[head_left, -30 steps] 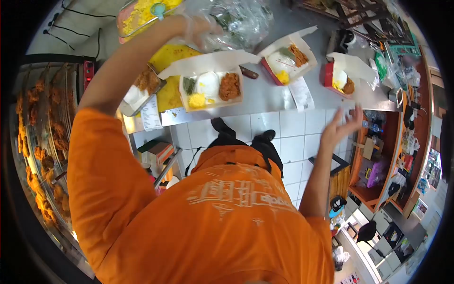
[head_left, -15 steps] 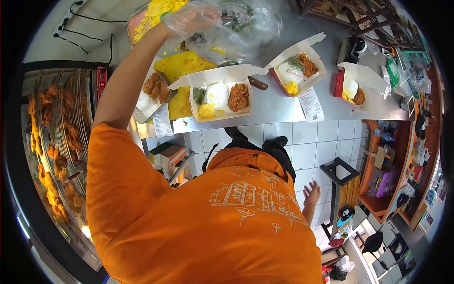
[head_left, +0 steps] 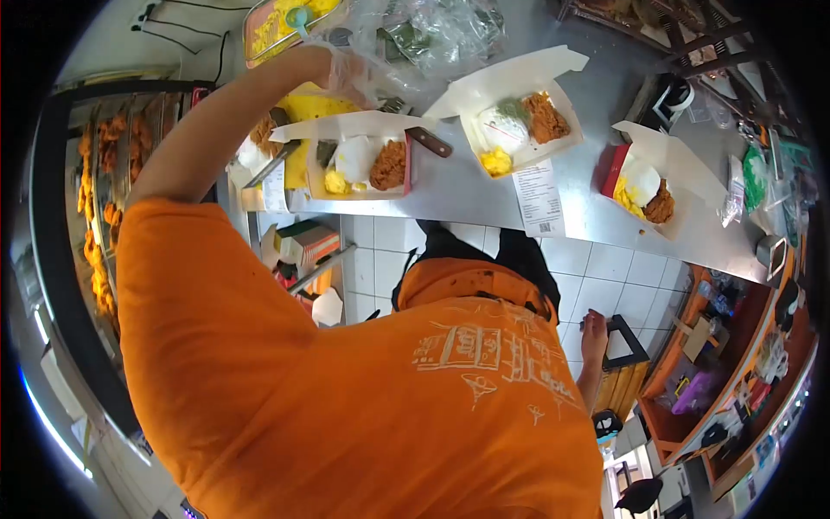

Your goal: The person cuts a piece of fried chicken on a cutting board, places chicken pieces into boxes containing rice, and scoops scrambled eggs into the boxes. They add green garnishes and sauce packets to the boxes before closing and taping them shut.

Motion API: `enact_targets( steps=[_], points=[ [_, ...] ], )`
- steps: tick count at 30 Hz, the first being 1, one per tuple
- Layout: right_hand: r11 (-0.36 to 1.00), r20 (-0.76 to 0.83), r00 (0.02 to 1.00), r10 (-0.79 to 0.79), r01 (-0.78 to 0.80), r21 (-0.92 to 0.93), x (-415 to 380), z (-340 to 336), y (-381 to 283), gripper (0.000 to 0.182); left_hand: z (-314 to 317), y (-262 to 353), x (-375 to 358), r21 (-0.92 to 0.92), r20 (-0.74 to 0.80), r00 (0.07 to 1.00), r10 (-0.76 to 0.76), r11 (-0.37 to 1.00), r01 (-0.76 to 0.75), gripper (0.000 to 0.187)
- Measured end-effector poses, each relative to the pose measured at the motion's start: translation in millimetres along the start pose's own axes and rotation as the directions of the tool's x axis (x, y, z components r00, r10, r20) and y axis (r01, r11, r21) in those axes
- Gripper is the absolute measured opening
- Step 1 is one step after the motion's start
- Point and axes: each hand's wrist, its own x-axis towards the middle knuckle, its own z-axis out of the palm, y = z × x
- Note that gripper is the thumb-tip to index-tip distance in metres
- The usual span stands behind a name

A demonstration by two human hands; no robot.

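My left hand (head_left: 348, 80), in a clear plastic glove, reaches over the metal counter (head_left: 596, 99) just behind an opened food box (head_left: 406, 179). That box holds white rice, fried chicken, yellow egg and something dark green; its raised lid is below the hand. The glove's folds hide the fingers. Beside the lid lies a knife (head_left: 430, 141) with a brown handle. A bundle of clear plastic (head_left: 441, 35) with green leaves inside sits beyond the hand. At my right side, my right hand (head_left: 594, 333) hangs empty below counter height, fingers loosely apart.
Two more opened meal boxes (head_left: 497, 130) (head_left: 641, 186) stand to the right, and a receipt (head_left: 538, 197) hangs at the counter edge. A tray of yellow egg (head_left: 259, 35) is at the back left. A warmer cabinet (head_left: 65, 216) with fried chicken stands left; a wooden stool (head_left: 624, 381) is right.
My left hand has drawn back from over the plastic bundle to behind the nearest box. My right hand's fingers are less spread. The whole view has shifted and turned slightly.
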Motion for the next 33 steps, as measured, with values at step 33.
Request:
enact_targets(
  steps=[33],
  points=[
    [0.742,-0.139,0.729,-0.670,0.649,-0.167,61,14,-264,0.032,70,-43,114,0.346,-0.409,0.766,0.496,0.861,-0.373,0.033]
  ],
)
